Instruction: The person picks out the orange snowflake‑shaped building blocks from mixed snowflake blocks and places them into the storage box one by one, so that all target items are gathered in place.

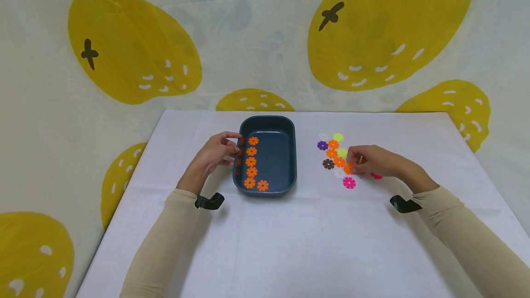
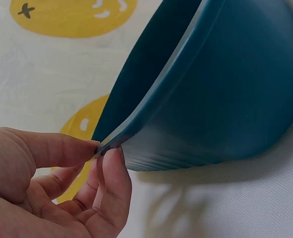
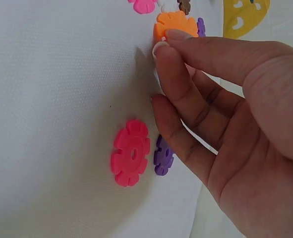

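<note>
My left hand (image 1: 216,151) pinches the left rim of a dark blue plastic tub (image 1: 276,157); the left wrist view shows thumb and fingertips on either side of the rim (image 2: 117,135). Inside the tub, several orange flower-shaped discs (image 1: 251,162) lie in a column along the left side, with one more orange disc (image 1: 262,185) beside the lowest. Right of the tub, my right hand (image 1: 374,160) pinches an orange flower disc (image 3: 173,22) between thumb and finger at the edge of a loose group. A pink disc (image 3: 131,153) and a purple disc (image 3: 163,154) lie beneath that hand.
Near the right hand lie a purple disc (image 1: 322,146), a brown disc (image 1: 328,164), a yellow disc (image 1: 338,137), a white disc (image 1: 339,173), a pink disc (image 1: 349,182) and several orange ones. A white cloth (image 1: 265,243) covers the table; a printed curtain (image 1: 256,36) hangs behind.
</note>
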A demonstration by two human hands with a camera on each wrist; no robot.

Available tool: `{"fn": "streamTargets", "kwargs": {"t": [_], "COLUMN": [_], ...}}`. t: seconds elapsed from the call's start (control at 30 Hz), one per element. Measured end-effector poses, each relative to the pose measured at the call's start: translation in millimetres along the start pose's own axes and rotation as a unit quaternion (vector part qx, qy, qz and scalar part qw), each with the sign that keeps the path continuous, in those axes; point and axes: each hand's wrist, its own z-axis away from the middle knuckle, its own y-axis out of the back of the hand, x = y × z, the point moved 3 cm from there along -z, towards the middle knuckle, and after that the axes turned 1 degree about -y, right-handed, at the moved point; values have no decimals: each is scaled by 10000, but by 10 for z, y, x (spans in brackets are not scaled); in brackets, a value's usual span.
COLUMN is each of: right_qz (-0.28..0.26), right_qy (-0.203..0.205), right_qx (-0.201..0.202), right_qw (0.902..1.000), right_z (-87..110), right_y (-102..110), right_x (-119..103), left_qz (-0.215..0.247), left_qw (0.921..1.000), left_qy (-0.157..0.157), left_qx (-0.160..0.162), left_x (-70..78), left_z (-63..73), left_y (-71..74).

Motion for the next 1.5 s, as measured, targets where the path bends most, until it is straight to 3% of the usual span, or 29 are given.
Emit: {"fn": "streamTargets", "kwargs": {"t": [0.7, 1.5], "right_qz": [135, 6], "right_qy": [-128, 78], "right_qx": [-134, -192], "right_qw": [9997, 9998], "right_z": [2, 12], "right_y": [17, 135], "right_x": [34, -55], "left_qz": [-51, 53], "left_qw": [9999, 10000], "left_qy": [68, 37], "left_qx": [64, 28], "left_x": [17, -9], "left_z": [1, -12], "left_y": [-8, -5]}}
